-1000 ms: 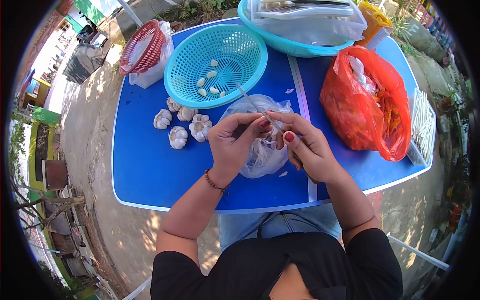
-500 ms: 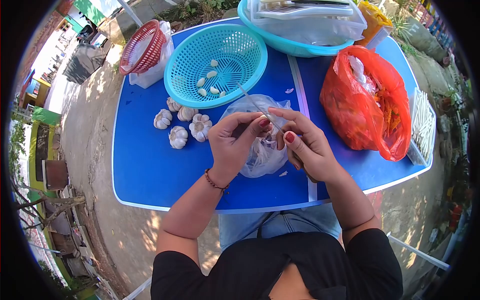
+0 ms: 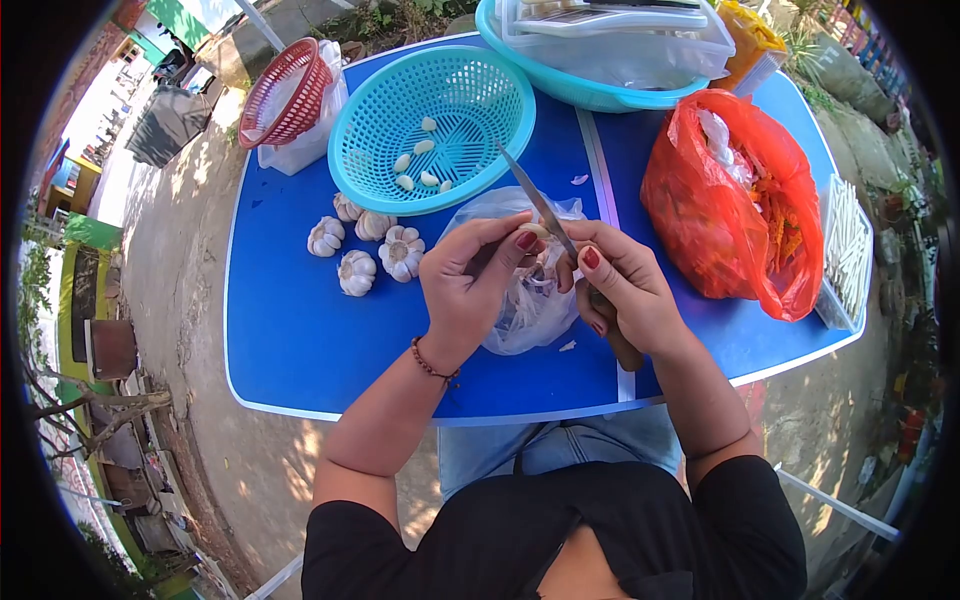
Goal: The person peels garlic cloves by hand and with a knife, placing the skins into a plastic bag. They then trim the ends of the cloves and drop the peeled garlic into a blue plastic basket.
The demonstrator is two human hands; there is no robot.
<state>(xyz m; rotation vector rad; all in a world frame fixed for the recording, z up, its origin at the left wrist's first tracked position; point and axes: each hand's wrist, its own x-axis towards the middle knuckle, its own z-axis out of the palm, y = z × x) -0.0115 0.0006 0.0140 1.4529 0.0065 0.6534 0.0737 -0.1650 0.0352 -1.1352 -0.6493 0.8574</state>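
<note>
Between the fingertips of my left hand (image 3: pixel 475 275) a garlic clove (image 3: pixel 536 230) is pinched. My right hand (image 3: pixel 625 290) is closed around the handle of a knife (image 3: pixel 535 192), its blade slanting up and left beside the clove. Beneath both hands lies a clear plastic bag (image 3: pixel 515 325) with garlic skins in it. Left of my left hand several whole garlic bulbs (image 3: pixel 402 253) sit on the blue table (image 3: pixel 300 350). Beyond them, a turquoise basket (image 3: pixel 345 150) holds several peeled cloves (image 3: pixel 424 147).
At the right stand a red plastic bag (image 3: pixel 690 230) with orange-red contents and a container of white sticks (image 3: pixel 846 235). A turquoise basin (image 3: pixel 600 98) carrying a clear plastic box (image 3: pixel 640 62) is at the back. A red basket (image 3: pixel 290 100) rests on a white container at the back left.
The knife has turned so that its flat side shows, and its blade has moved up and right. My right hand has shifted slightly right, uncovering the handle. The left hand stays nearly in place.
</note>
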